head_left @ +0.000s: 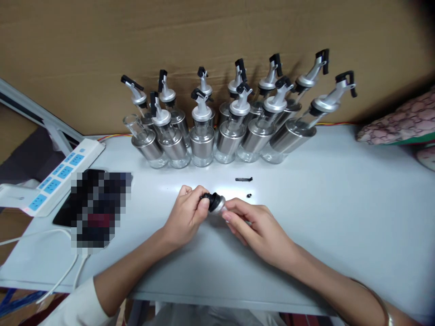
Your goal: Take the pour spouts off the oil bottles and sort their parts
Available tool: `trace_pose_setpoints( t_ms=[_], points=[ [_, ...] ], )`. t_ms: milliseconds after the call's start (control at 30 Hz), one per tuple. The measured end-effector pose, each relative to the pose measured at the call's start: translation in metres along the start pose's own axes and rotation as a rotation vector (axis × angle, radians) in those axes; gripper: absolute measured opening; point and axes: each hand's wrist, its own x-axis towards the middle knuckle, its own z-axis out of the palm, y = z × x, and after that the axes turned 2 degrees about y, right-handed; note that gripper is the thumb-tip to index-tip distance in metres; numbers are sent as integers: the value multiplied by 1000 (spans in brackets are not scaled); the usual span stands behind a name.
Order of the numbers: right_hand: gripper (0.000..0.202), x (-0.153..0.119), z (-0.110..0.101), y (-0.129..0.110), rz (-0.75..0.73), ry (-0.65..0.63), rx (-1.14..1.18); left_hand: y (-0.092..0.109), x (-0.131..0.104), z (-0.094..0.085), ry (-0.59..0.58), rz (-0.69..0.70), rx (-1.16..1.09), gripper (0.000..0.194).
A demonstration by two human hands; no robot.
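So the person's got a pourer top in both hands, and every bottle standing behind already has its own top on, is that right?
Not quite: in the head view, the bottle at the left end of the front row has a bare glass neck, with no top. The left hand and right hand do hold a pourer top.

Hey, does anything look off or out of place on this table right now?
The front row's leftmost bottle is odd: its neck is open, while the other bottles wear spouts. A thin black piece and a tiny black part also lie loose beyond the right hand.
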Motion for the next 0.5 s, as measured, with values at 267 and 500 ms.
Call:
trace_pose_setpoints(
  t_ms=[267, 500],
  points=[
    [18, 0, -5, 7, -417, 213, -416, -10, 11, -12, 108, -174, 59, 35],
    [17, 1, -3, 7, -474, 189, -478, -24, 22, -27, 41, -85, 625, 25]
  ],
)
